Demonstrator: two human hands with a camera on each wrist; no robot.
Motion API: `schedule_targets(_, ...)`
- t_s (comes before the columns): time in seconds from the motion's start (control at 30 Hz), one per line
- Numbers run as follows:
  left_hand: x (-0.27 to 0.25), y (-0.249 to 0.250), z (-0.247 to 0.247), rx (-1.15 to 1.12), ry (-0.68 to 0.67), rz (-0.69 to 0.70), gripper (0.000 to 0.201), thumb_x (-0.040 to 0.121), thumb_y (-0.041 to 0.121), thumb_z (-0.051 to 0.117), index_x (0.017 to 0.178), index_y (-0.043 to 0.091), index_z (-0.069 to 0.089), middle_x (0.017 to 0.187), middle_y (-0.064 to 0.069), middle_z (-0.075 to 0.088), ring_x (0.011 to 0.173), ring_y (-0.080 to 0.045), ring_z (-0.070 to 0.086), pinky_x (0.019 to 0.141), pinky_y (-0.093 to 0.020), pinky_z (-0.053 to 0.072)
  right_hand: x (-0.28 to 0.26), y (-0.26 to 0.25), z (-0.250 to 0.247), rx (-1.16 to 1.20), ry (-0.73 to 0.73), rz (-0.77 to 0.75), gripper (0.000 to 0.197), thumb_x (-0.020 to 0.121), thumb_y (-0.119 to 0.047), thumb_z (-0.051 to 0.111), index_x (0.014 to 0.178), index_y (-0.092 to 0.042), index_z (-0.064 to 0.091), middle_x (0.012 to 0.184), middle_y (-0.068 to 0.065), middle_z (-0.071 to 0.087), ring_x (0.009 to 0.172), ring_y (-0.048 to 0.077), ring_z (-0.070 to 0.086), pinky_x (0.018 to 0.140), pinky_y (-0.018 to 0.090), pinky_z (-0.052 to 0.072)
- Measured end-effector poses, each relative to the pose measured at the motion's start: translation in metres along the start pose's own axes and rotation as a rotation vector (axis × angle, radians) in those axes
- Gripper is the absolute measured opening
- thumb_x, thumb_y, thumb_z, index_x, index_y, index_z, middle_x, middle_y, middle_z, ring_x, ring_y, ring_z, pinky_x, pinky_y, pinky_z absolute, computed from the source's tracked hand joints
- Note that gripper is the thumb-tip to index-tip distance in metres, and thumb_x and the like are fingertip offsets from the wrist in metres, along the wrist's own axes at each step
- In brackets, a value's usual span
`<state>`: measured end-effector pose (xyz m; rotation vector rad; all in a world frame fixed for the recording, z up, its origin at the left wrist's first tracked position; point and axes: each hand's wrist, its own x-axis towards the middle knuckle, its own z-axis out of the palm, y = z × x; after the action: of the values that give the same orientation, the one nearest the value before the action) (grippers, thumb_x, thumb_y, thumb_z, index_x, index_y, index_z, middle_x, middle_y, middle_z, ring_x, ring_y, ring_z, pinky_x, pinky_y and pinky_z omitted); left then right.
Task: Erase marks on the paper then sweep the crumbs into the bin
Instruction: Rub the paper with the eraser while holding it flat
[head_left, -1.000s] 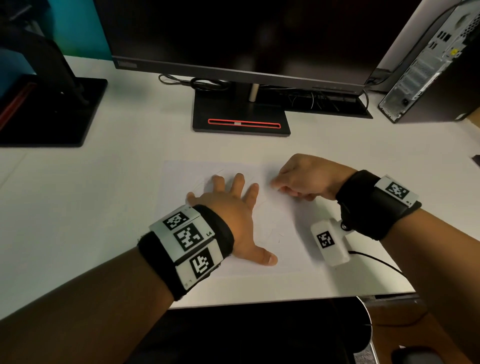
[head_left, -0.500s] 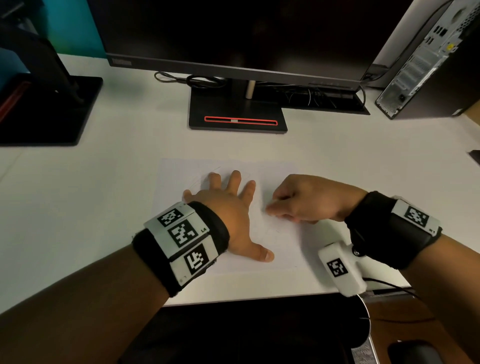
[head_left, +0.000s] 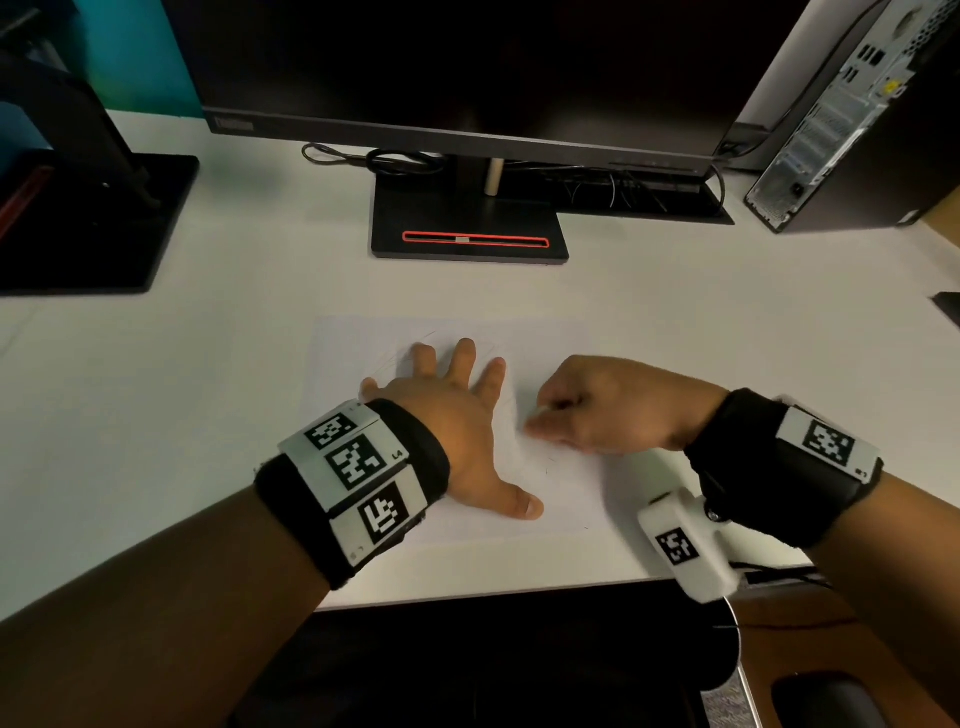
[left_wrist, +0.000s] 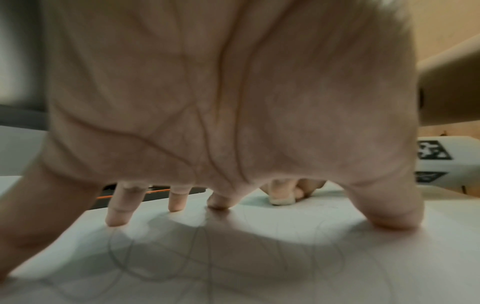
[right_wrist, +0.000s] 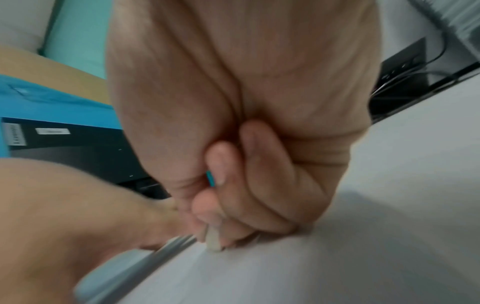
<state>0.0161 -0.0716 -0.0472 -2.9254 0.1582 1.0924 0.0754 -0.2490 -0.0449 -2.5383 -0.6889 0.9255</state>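
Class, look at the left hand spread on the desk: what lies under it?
Under the left hand lies the sheet of paper, with faint pencil scribbles showing beneath the arched palm. Anything directly beneath the fingertips is covered.

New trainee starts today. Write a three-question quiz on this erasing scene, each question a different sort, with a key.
1. True or false: the left hand lies flat with spread fingers on the paper.
2. What does the right hand pinch? A) a pencil B) an eraser C) a brush
3. Fill in: beyond the paper stands the black base of a ____.

Key
1. True.
2. B. Its pale tip touches the paper in the right wrist view.
3. Monitor.
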Motion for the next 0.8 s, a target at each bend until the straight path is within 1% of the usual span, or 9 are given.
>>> schedule_targets(0.07, 0.0, 0.0, -0.001, 0.001, -0.002, 0.001, 0.141, 0.058, 0.097, 0.054, 0.154, 0.033, -0.028, 0.162, 0.003, -0.033, 0.15, -0.039, -0.021, 0.113, -0.07, 0.022, -0.003, 0.001, -0.001, 0.062, -0.044, 0.013, 0.04, 0.096, -0.031, 0.062, 0.06, -0.014, 0.052, 0.054, 0.001, 0.047, 0.048, 0.018, 0.039, 0.048, 0.027, 0.037)
schedule_targets(0.13, -0.001, 0.001, -0.001, -0.001, -0.01, 0.003, 0.141, 0.06, 0.097, 0.054, 0.153, 0.032, -0.029, 0.162, 0.002, -0.034, 0.149, -0.04, -0.023, 0.113, -0.071, 0.02, -0.001, 0.007, -0.01, 0.083, 0.035, 0.052, 0.04, 0.096, -0.03, 0.062, 0.06, -0.014, 0.053, 0.054, 0.003, 0.048, 0.047, 0.019, 0.039, 0.049, 0.027, 0.038)
schedule_targets(0.2, -0.002, 0.001, 0.001, -0.003, -0.018, 0.004, 0.139, 0.062, 0.097, 0.052, 0.153, 0.032, -0.03, 0.161, 0.002, -0.036, 0.149, -0.04, -0.026, 0.114, -0.072, 0.016, -0.002, 0.008, -0.01, 0.003, 0.098, 0.036, 0.041, 0.096, -0.032, 0.061, 0.061, -0.013, 0.052, 0.055, 0.001, 0.046, 0.049, 0.016, 0.039, 0.052, 0.029, 0.038)
schedule_targets(0.3, -0.003, 0.001, 0.005, -0.005, -0.027, 0.003, 0.136, 0.064, 0.097, 0.049, 0.152, 0.033, -0.032, 0.16, 0.001, -0.039, 0.147, -0.041, -0.03, 0.115, -0.072, 0.011, -0.008, 0.001, 0.004, -0.065, -0.019, -0.051, 0.043, 0.095, -0.036, 0.06, 0.061, -0.012, 0.049, 0.054, -0.003, 0.044, 0.05, 0.014, 0.037, 0.053, 0.031, 0.036)
schedule_targets(0.37, -0.003, 0.001, 0.005, -0.007, -0.033, 0.002, 0.134, 0.064, 0.097, 0.048, 0.151, 0.033, -0.032, 0.159, 0.001, -0.04, 0.146, -0.041, -0.031, 0.115, -0.072, 0.009, -0.012, 0.003, 0.002, -0.014, -0.059, -0.028, 0.043, 0.095, -0.036, 0.061, 0.06, -0.014, 0.049, 0.053, -0.003, 0.045, 0.049, 0.015, 0.037, 0.052, 0.031, 0.037)
schedule_targets(0.43, -0.004, 0.001, 0.005, -0.003, -0.038, 0.0, 0.134, 0.064, 0.097, 0.047, 0.151, 0.033, -0.033, 0.159, 0.001, -0.041, 0.146, -0.04, -0.032, 0.116, -0.071, 0.009, -0.009, 0.008, -0.008, -0.024, 0.033, 0.01, 0.042, 0.095, -0.035, 0.061, 0.061, -0.013, 0.05, 0.054, -0.001, 0.045, 0.048, 0.015, 0.038, 0.053, 0.031, 0.037)
schedule_targets(0.5, -0.004, 0.001, 0.004, 0.002, -0.043, -0.002, 0.134, 0.064, 0.097, 0.047, 0.151, 0.033, -0.033, 0.158, 0.002, -0.041, 0.146, -0.04, -0.032, 0.116, -0.07, 0.01, -0.008, 0.007, -0.007, -0.104, 0.108, -0.018, 0.043, 0.095, -0.036, 0.06, 0.062, -0.01, 0.051, 0.056, -0.001, 0.046, 0.05, 0.014, 0.038, 0.055, 0.032, 0.037)
schedule_targets(0.63, -0.004, 0.0, 0.003, 0.019, -0.044, 0.001, 0.133, 0.065, 0.097, 0.047, 0.151, 0.034, -0.033, 0.159, 0.002, -0.04, 0.147, -0.039, -0.032, 0.116, -0.07, 0.01, -0.014, 0.0, 0.011, -0.136, -0.024, -0.136, 0.047, 0.097, -0.042, 0.059, 0.068, -0.005, 0.054, 0.058, 0.0, 0.048, 0.053, 0.012, 0.041, 0.057, 0.033, 0.04)
schedule_targets(0.8, -0.004, 0.001, 0.002, 0.018, -0.039, -0.002, 0.133, 0.065, 0.098, 0.046, 0.152, 0.033, -0.032, 0.16, 0.002, -0.038, 0.147, -0.04, -0.029, 0.116, -0.07, 0.013, -0.01, 0.002, 0.001, -0.178, 0.099, -0.098, 0.046, 0.098, -0.038, 0.058, 0.067, -0.004, 0.053, 0.06, -0.001, 0.046, 0.055, 0.013, 0.04, 0.059, 0.033, 0.038)
